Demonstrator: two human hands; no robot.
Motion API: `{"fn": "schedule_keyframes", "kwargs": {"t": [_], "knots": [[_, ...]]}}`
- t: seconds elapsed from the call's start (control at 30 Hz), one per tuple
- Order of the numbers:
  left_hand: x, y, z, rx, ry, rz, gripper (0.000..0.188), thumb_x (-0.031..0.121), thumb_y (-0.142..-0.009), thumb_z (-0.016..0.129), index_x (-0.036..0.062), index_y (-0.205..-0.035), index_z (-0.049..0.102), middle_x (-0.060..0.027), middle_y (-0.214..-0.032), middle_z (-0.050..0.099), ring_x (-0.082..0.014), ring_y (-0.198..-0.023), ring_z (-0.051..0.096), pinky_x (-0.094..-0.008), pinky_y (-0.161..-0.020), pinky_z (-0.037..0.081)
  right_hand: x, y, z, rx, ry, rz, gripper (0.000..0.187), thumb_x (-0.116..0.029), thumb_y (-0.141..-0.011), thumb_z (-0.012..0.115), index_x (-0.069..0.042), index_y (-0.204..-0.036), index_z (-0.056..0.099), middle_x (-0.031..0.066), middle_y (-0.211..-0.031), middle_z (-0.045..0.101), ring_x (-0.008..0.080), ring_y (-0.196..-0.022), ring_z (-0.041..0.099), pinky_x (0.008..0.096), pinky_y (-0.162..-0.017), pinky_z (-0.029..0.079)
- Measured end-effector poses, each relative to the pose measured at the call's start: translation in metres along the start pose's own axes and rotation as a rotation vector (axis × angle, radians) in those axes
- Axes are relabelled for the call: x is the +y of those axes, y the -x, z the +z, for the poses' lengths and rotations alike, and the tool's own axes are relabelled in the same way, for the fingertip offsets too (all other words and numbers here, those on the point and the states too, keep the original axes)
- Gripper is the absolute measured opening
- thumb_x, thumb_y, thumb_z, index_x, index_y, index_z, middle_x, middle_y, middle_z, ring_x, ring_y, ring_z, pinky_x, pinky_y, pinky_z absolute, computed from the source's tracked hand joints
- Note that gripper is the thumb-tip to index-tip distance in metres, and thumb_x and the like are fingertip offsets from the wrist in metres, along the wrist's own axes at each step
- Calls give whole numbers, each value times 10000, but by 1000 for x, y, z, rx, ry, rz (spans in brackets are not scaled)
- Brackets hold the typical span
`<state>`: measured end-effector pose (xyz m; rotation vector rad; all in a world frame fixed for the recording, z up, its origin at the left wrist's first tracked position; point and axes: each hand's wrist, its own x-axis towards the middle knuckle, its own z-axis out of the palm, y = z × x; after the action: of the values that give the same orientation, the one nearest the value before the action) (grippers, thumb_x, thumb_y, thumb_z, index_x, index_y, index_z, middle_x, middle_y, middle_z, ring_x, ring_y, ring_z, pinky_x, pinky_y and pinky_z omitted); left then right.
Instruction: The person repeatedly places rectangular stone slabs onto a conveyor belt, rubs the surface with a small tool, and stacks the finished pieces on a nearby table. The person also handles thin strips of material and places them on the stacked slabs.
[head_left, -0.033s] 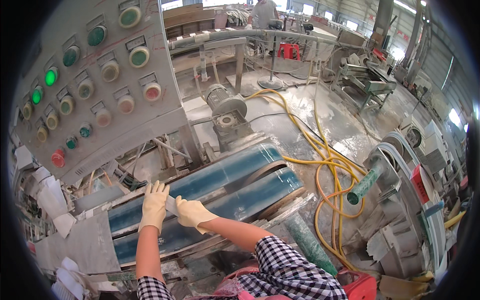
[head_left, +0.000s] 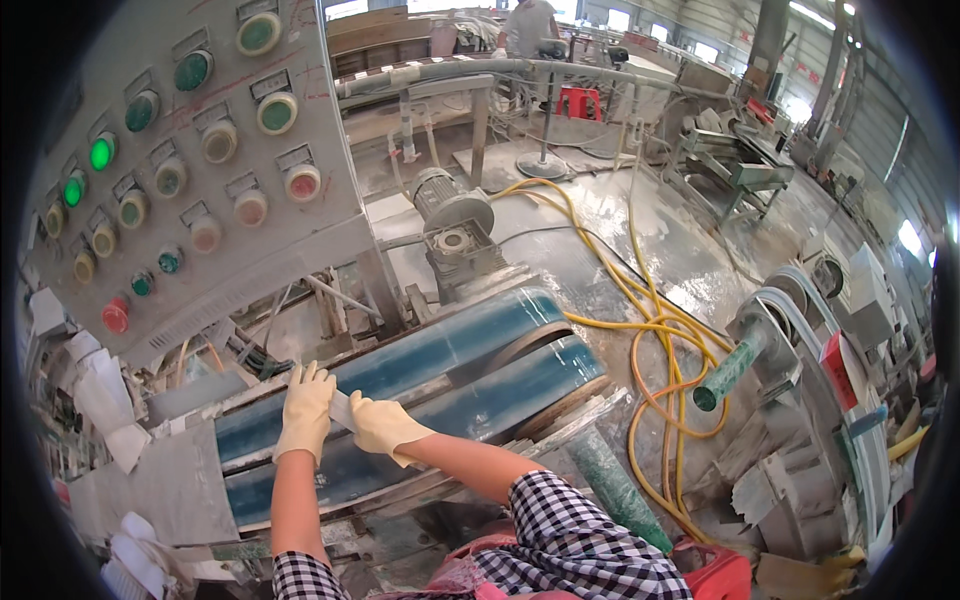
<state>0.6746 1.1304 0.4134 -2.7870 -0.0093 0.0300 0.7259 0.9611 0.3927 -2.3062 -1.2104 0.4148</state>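
Over the two blue conveyor belts (head_left: 455, 345) I have both hands, in pale yellow gloves. A short, flat, greyish-white strip (head_left: 343, 411) shows between them. My right hand (head_left: 388, 428) is closed around the strip's right side, with the fingers bent. My left hand (head_left: 304, 412) lies beside it and against its left side, fingers stretched forward and slightly apart. Part of the strip is hidden by the gloves, so its full length and shape cannot be made out.
A control panel (head_left: 330, 225) with many buttons, two lit green, rises at the left. Beyond the belts stands a grey motor (head_left: 448, 200). Yellow hoses (head_left: 640, 385) coil on the wet floor. Green rollers (head_left: 728, 375) stick out at the right. A person (head_left: 528, 28) stands far back.
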Motion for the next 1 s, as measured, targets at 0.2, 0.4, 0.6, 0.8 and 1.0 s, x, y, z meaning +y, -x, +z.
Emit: {"fn": "schedule_keyframes", "kwargs": {"t": [0.2,0.4,0.6,0.8,1.0], "knots": [[1,40,-26,-73,103,-44,198,195,-665,806,136,-839,732,-109,-885,717,-278,-977,682,-466,-1190,283,1,10,-15,-181,22,-241,588,-207,-769,712,84,-1228,489,267,-987,700,431,-896,701,490,-776,570],[32,137,-31,-279,423,-296,532,448,-603,890,0,-834,720,-198,-851,716,-352,-888,680,-492,-1151,341,-4,2,-21,-541,240,-718,646,-279,-738,747,7,-1267,511,218,-992,700,411,-914,691,486,-791,557],[8,192,29,300,1009,-575,545,302,-813,795,35,-1261,636,-206,-1215,661,-344,-1189,594,-461,-1104,393,-4,2,-26,-550,232,-634,764,-313,-727,753,-53,-1389,475,218,-1096,685,399,-976,681,495,-828,541],[33,213,84,542,2094,-782,570,293,-887,725,-7,-1350,583,-120,-1330,598,-241,-1254,545,-404,-1076,419,-7,18,-36,-453,246,-619,752,-314,-731,759,-72,-1386,478,183,-1195,654,389,-1032,667,473,-863,543],[49,203,107,708,2131,-801,636,372,-895,743,-2,-1374,558,-125,-1317,606,-251,-1235,563,-416,-1077,425,31,62,-62,153,160,-738,985,-262,-651,885,3,-1452,377,222,-1406,522,375,-1281,529,466,-1056,439]]}}
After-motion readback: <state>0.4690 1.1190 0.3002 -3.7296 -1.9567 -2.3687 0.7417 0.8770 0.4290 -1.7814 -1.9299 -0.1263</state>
